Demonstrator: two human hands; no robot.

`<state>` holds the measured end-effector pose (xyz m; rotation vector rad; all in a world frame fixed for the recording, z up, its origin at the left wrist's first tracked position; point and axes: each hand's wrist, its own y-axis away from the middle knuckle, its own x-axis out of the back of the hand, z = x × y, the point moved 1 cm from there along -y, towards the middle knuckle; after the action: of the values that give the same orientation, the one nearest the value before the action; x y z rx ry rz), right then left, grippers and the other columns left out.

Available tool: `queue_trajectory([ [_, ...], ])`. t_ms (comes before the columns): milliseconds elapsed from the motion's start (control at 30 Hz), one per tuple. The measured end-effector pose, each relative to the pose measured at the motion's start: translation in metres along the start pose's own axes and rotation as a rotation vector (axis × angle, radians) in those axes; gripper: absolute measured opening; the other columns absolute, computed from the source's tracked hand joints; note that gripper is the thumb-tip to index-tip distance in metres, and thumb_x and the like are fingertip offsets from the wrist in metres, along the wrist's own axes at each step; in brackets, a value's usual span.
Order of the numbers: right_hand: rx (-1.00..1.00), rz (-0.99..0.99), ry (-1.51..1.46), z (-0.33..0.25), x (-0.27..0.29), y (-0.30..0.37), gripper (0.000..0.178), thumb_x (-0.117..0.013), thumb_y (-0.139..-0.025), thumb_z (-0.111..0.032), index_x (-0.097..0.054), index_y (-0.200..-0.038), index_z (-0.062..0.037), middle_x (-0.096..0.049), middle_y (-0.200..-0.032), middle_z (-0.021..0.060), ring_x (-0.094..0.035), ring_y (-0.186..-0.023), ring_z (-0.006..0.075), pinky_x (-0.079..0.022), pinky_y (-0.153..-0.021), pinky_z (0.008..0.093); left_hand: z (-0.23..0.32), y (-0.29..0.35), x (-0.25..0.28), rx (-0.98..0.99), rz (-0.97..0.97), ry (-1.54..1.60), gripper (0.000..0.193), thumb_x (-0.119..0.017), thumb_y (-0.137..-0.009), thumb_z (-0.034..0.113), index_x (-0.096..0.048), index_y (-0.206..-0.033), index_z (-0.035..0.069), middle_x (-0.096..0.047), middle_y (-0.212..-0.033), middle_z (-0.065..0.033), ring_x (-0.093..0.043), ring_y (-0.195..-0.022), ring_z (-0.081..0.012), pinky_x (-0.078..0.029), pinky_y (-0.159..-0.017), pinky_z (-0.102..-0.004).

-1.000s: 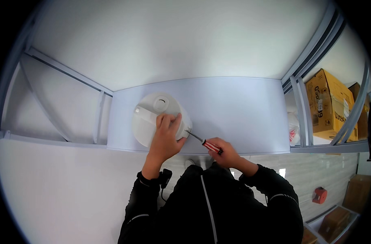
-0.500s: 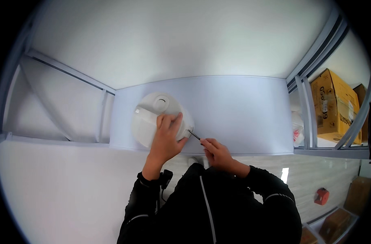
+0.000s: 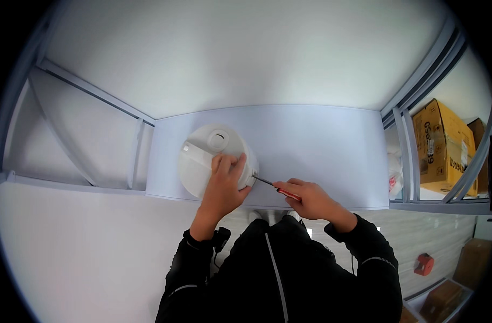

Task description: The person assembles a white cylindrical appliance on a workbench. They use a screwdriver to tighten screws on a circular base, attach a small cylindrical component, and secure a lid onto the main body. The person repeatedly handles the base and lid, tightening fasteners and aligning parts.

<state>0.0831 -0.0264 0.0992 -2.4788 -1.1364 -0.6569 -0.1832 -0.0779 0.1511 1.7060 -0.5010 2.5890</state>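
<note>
A round white appliance (image 3: 194,160), with a small ringed disc on its top, stands on the pale table. My left hand (image 3: 222,180) presses on its near right part, fingers bent and thumb at the rim, gripping it; part of the top is hidden below the hand. A screwdriver (image 3: 284,192) with a red handle is wrapped in the fingers of my right hand (image 3: 313,200). Its thin shaft slants up to the left, the tip at a small notch or tab on the appliance's right edge. What the tip touches is too small to make out.
The pale table (image 3: 321,156) runs rightward to a grey metal frame (image 3: 410,151). Behind that frame are a large yellow-brown carton (image 3: 440,148) and a white plastic bag (image 3: 394,175). A red object (image 3: 424,264) lies on the floor at the lower right.
My right hand has moved right and slightly down, showing more of the screwdriver's red handle, and the shaft lies flatter. The tip stays at the appliance's edge; my left hand holds its place.
</note>
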Motion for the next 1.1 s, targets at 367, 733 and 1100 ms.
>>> queue_trajectory([
  [367, 0.085, -0.041, 0.617, -0.049, 0.037, -0.019, 0.054, -0.065, -0.085, -0.003, -0.069, -0.135, -0.0236, -0.066, -0.091, 0.0032, -0.066, -0.064, 0.0279, -0.049, -0.054, 0.0384, 0.000, 0.001, 0.014, 0.038, 0.028, 0.098, 0.077, -0.091, -0.064, 0.009, -0.064, -0.136, -0.002, -0.051, -0.119, -0.0122, -0.046, -0.121, -0.0358, -0.045, -0.104, -0.0437],
  [733, 0.037, 0.147, 0.168, -0.063, 0.051, -0.021, 0.053, -0.067, -0.089, -0.003, -0.065, -0.140, -0.0182, -0.071, -0.102, 0.0093, -0.067, -0.071, 0.0325, -0.054, -0.064, 0.0392, -0.007, 0.008, 0.070, 0.073, 0.204, 0.174, 0.078, -0.087, -0.064, 0.009, -0.066, -0.139, 0.005, -0.053, -0.123, -0.0138, -0.054, -0.116, -0.0331, -0.051, -0.099, -0.0435],
  [1100, 0.048, 0.355, -0.127, -0.037, 0.016, -0.033, 0.045, -0.073, -0.090, -0.004, -0.061, -0.134, -0.0033, -0.067, -0.105, 0.0150, -0.066, -0.088, 0.0299, -0.053, -0.079, 0.0364, -0.014, 0.028, 0.109, -0.132, 0.695, 0.263, 0.080, -0.073, -0.067, 0.014, -0.056, -0.142, -0.004, -0.050, -0.133, -0.0174, -0.050, -0.125, -0.0337, -0.039, -0.114, -0.0456],
])
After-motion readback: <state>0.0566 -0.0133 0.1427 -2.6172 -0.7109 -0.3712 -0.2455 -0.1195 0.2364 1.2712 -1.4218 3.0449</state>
